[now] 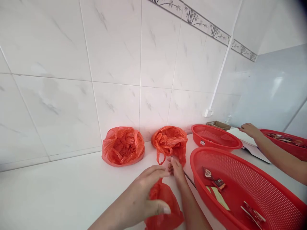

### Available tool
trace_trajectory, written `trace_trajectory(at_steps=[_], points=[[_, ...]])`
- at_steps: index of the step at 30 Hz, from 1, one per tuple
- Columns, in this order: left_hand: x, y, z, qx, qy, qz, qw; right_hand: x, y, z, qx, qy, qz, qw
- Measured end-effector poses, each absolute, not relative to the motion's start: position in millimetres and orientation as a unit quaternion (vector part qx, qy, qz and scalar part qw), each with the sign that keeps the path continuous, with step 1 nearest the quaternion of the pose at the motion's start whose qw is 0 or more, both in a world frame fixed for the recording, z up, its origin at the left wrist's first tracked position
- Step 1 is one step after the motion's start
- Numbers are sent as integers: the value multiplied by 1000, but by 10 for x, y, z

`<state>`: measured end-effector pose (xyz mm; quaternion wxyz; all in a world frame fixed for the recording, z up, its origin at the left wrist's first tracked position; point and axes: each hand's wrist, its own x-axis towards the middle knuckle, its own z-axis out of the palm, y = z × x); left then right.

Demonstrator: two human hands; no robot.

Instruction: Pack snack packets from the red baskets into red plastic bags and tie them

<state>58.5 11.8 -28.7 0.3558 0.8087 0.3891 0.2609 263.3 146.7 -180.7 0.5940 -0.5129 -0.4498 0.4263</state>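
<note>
The person's bare left hand (144, 189) is spread, fingers extended and thumb apart. Just beyond its fingertips is the bare right hand (177, 168), fingers curled; the right forearm (191, 202) slants to its right.

From here, left hand (145, 188) hides part of the red bag (169, 193) below it, bag's lower end out of view; can't tell if right hand (177, 167) holds anything. Right side of the bench (59, 195): near basket (263, 183) and co-worker's arm (278, 151) both cut off, print on packets (218, 184) too small to read.
</note>
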Motion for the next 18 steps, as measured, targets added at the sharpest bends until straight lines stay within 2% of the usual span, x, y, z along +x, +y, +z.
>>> trace_trajectory(at_steps=[4,6,9,13,18], points=[[699,215,-660,870,428,102,224,2673,1485,-1851,-514,-430,428,607],[594,178,-771,884,420,78,191,2684,1495,-1864,-519,-425,426,607],[220,8,-741,870,441,103,195,2677,1507,-1865,-525,-429,426,599],[-457,-288,-453,800,542,169,194,2618,1510,-1846,-539,-433,426,584],[-1392,-460,-269,665,710,216,82,2554,1461,-1811,-549,-444,414,575]])
